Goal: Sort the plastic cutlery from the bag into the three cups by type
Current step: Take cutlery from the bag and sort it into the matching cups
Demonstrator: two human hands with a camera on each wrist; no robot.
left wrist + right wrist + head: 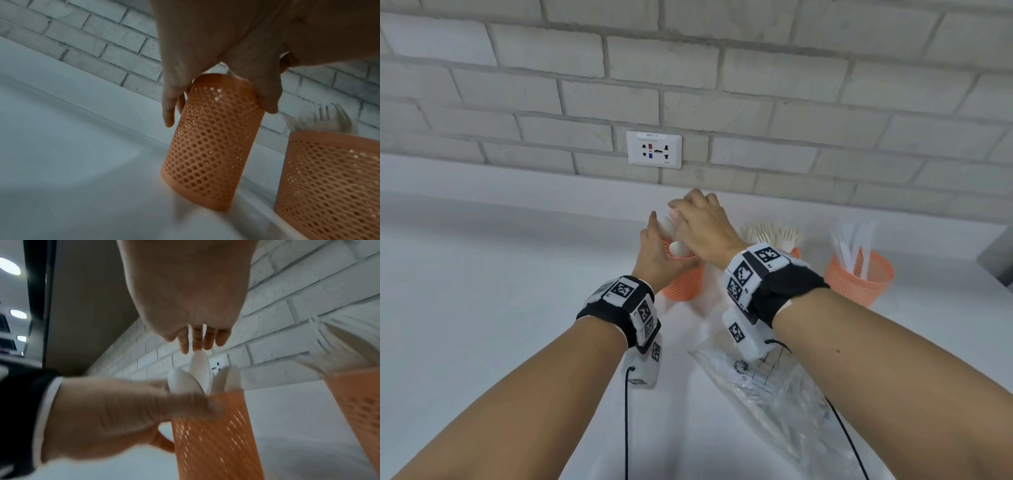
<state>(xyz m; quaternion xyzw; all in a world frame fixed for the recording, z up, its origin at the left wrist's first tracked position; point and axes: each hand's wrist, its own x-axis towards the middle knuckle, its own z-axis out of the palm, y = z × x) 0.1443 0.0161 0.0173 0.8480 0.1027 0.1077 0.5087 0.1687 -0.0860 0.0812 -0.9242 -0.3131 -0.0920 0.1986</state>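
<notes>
Three orange mesh cups stand in a row by the brick wall. My left hand (655,251) grips the left cup (683,281) at its rim, its fingers (267,97) wrapped round the top of this cup (213,142). White plastic spoons (197,369) stick up out of it. My right hand (700,222) hovers over them, fingers (200,340) straight, one tip touching a spoon bowl. The middle cup (329,186) holds forks (774,234). The right cup (859,279) holds knives (854,245). The clear plastic bag (777,387) lies on the counter under my right forearm.
A white counter (500,274) runs to the brick wall, which carries a socket plate (654,149) straight behind the cups. A grey object (998,255) sits at the far right edge. Black cables hang from both wrist bands.
</notes>
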